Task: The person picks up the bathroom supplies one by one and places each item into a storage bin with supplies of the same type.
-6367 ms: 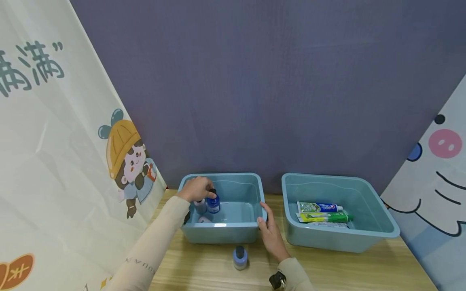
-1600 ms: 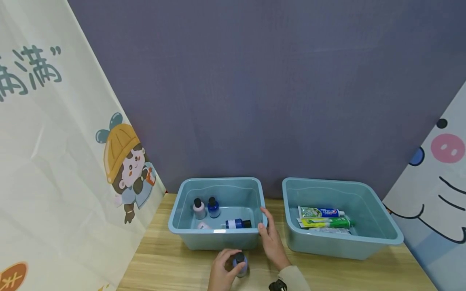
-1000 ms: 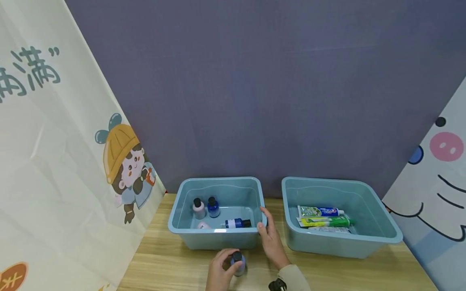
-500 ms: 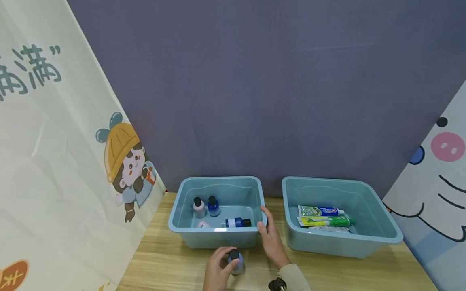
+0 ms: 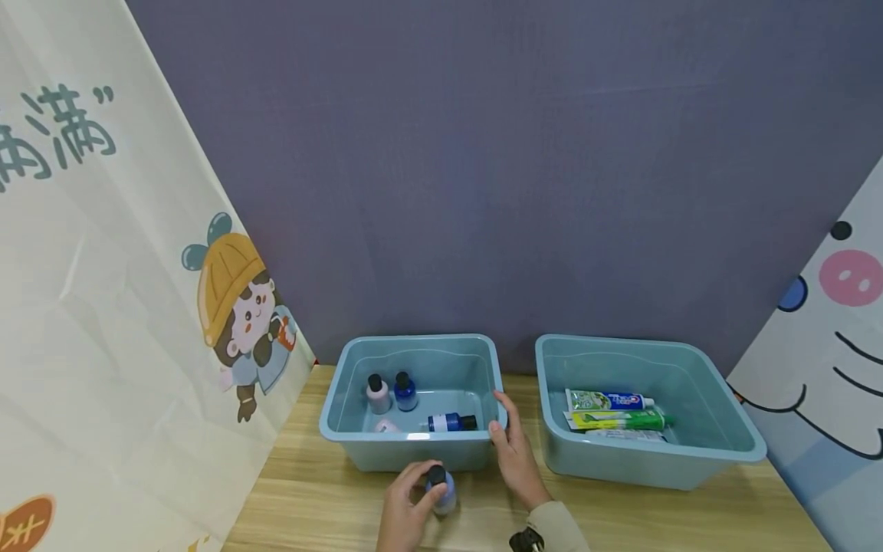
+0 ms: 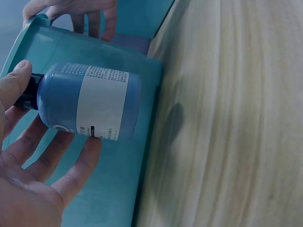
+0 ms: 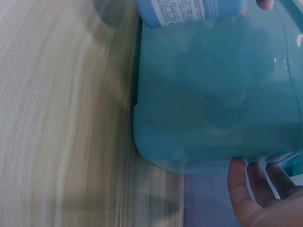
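My left hand (image 5: 403,502) holds a blue bottle (image 5: 445,497) with a black cap, in front of the left bin. In the left wrist view, thumb and fingers pinch the cap, and the bottle (image 6: 61,94) with its white label is clear of the table, its shadow apart from it. My right hand (image 5: 517,460) holds the front right corner of the light blue bin (image 5: 386,456), its fingers against the outer side in the right wrist view. Inside stand a whitish bottle (image 5: 378,399) and a dark blue bottle (image 5: 406,396); another blue bottle (image 5: 444,422) lies on its side.
A pale pink item (image 5: 386,426) lies in the left bin, partly hidden by the front wall. To the right, a second blue bin (image 5: 621,468) holds several toothpaste tubes (image 5: 617,421). Behind stands a dark grey-blue wall (image 5: 441,192). Wooden table (image 5: 276,498) extends in front.
Earlier the left hand was inside the left bin at a dark blue bottle; it then came to the bottle in front. That bottle has since shifted left and up. The right hand stays at the corner.
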The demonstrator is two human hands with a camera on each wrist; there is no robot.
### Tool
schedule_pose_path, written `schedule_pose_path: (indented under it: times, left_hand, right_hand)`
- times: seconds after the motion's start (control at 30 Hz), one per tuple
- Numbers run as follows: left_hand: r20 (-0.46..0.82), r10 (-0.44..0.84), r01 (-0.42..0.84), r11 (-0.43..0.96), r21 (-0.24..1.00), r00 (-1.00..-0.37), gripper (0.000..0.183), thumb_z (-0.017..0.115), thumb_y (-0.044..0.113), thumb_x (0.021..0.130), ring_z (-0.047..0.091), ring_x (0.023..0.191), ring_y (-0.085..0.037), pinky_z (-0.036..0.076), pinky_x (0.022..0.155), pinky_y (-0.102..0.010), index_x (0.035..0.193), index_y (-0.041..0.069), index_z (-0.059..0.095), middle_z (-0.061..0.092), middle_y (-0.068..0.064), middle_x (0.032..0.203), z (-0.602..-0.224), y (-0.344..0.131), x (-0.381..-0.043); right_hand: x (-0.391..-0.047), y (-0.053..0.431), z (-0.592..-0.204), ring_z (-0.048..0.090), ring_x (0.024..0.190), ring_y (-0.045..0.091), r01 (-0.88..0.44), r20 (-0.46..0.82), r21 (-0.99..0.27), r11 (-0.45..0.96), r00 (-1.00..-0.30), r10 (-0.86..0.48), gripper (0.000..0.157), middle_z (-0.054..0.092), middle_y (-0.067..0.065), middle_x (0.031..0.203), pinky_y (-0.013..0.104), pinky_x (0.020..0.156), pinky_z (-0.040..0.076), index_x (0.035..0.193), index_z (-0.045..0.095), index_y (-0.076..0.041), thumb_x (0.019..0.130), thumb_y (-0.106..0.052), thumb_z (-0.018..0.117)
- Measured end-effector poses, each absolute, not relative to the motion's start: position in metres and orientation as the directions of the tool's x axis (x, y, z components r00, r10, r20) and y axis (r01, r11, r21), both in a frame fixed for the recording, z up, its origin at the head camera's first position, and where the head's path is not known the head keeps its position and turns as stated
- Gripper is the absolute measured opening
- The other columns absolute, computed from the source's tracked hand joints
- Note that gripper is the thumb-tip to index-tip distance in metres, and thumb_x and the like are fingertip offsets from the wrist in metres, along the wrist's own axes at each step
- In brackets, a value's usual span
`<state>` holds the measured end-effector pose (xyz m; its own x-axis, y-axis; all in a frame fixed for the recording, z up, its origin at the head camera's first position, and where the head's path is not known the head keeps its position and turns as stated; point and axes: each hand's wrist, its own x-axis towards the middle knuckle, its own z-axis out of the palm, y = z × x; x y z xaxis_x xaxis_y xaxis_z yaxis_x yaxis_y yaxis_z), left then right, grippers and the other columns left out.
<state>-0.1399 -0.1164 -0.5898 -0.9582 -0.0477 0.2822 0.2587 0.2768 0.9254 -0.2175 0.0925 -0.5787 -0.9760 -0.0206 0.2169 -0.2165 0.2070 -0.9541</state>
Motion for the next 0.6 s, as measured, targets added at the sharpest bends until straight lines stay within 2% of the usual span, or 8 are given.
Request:
schedule_pose_path:
  times: [0.1, 0.2, 0.37, 0.6]
  left_hand:
    - [0.307, -0.055, 0.283, 0.266, 0.922, -0.95, 0.03, 0.08, 0.016, 0.087, 0.068, 0.09, -0.008, 0.058, 0.075, -0.025, 0.115, 0.007, 0.075, 0.074, -0.005, 0.108, -0.586, -0.117, -0.139]
    - [0.308, -0.05, 0.285, 0.265, 0.921, -0.95, 0.03, 0.08, 0.015, 0.086, 0.068, 0.091, -0.008, 0.059, 0.076, -0.026, 0.115, 0.008, 0.075, 0.074, -0.005, 0.109, -0.583, -0.118, -0.14]
    - [0.297, -0.036, 0.277, 0.27, 0.922, -0.954, 0.03, 0.081, 0.017, 0.086, 0.068, 0.09, -0.007, 0.059, 0.075, -0.026, 0.115, 0.008, 0.075, 0.074, -0.005, 0.109, -0.579, -0.121, -0.14]
    - [0.358, -0.026, 0.334, 0.299, 0.894, -0.933, 0.028, 0.082, 0.017, 0.085, 0.068, 0.092, -0.003, 0.06, 0.075, -0.028, 0.113, 0.017, 0.076, 0.074, 0.001, 0.108, -0.575, -0.124, -0.141]
  right_hand:
    - [-0.217, 0.092, -0.578, 0.028, 0.152, 0.039, -0.216, 0.215, -0.955, 0.202, -0.976, -0.027, 0.05, 0.028, 0.011, 0.168, 0.07, 0.114, 0.031, 0.158, 0.03, -0.031, 0.11, -0.029, 0.046]
    - [-0.216, 0.092, -0.577, 0.031, 0.15, 0.039, -0.21, 0.209, -0.955, 0.209, -0.978, -0.029, 0.051, 0.027, 0.012, 0.168, 0.069, 0.112, 0.035, 0.158, 0.029, -0.032, 0.111, -0.027, 0.045]
    - [-0.214, 0.093, -0.574, 0.036, 0.145, 0.037, -0.191, 0.188, -0.959, 0.211, -0.982, -0.033, 0.051, 0.027, 0.011, 0.168, 0.067, 0.109, 0.039, 0.159, 0.028, -0.032, 0.111, -0.031, 0.045]
    - [-0.214, 0.093, -0.576, 0.036, 0.146, 0.037, -0.186, 0.182, -0.96, 0.207, -0.983, -0.037, 0.052, 0.027, 0.011, 0.168, 0.066, 0.109, 0.039, 0.159, 0.028, -0.032, 0.11, -0.042, 0.044]
